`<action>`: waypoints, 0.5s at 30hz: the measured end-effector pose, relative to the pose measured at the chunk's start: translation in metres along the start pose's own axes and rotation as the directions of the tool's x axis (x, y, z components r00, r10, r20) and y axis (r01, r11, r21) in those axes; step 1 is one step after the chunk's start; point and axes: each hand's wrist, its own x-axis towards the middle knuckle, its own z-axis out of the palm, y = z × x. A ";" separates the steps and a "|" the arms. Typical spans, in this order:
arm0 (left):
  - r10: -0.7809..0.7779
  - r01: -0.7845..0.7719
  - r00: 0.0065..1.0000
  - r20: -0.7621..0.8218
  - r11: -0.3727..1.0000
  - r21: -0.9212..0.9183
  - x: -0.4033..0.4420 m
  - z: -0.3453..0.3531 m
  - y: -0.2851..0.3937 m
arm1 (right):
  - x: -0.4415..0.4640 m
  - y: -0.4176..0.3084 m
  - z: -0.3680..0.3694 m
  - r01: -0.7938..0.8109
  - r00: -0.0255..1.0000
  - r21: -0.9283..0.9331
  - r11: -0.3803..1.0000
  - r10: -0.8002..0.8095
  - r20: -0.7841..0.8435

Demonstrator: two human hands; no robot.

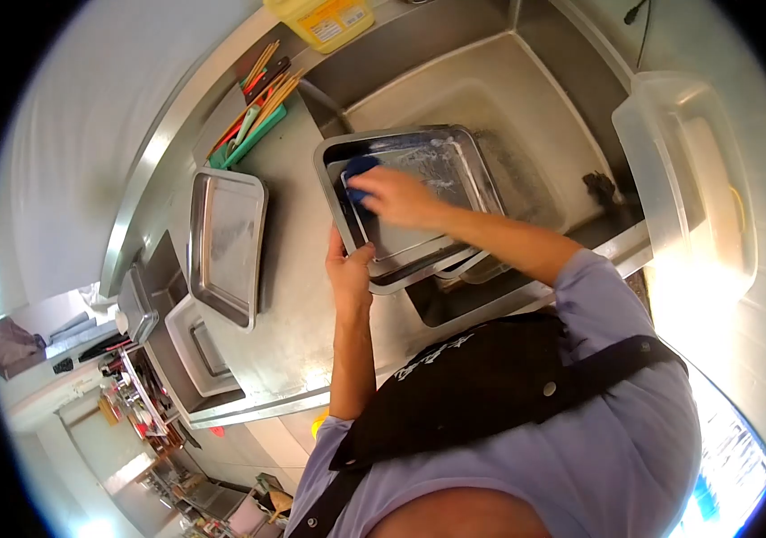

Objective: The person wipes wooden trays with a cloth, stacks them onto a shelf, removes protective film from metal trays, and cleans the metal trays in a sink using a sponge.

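A rectangular metal tray (419,238) with a wet, streaked bottom lies tilted over the near left edge of the sink. My left hand (350,273) grips its near left rim, thumb over the edge and fingers down the outside. Pressed to the inside of the tray near its left wall is a dark blue scrubbing pad (361,169). My right hand (398,197) is closed on that pad, with the forearm crossing above the tray. Part of another metal edge shows beneath the tray's near right side.
Left on the steel counter (298,345) lies a second metal tray (224,247). Behind it, a green holder (257,134) carries chopsticks and utensils. The sink (482,81) has a dark clump (600,188) at right. A yellow jug (322,22) and clear plastic bin (683,179) stand around it.
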 end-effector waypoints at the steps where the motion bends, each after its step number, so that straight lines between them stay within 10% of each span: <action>1: 0.014 -0.014 1.000 0.005 1.000 0.003 0.001 0.000 -0.006 | 0.000 -0.002 0.014 0.039 0.998 -0.116 0.993 -0.044 -0.044; 11: 0.047 -0.048 0.998 -0.033 0.998 -0.026 0.004 0.002 -0.029 | -0.031 0.078 0.022 -0.048 0.995 -0.446 0.894 0.003 -0.100; 15: 0.072 -0.073 0.996 -0.055 0.997 -0.021 0.005 0.007 -0.033 | -0.063 0.140 -0.013 -0.363 0.931 -0.587 0.724 0.314 -0.188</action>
